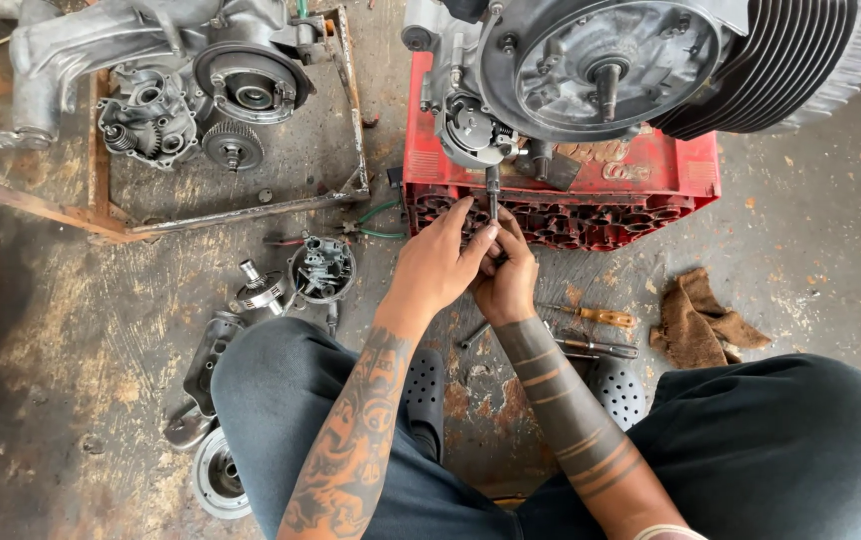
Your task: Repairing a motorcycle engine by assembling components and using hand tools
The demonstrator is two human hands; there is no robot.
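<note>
Brown rag (699, 322) on floor right; orange-handled screwdriver (596, 316) beside it; second engine case (166, 75) in rusty frame (101, 215) upper left.

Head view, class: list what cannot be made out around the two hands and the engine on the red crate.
- Tool tip: both hands, left hand and right hand, close around the thin dark tool; its lower end is hidden by the fingers.
- Engine: its top is cut off by the upper edge.
- Red crate: the engine hides much of it.
- Screwdriver: the right forearm covers its tip.
</note>
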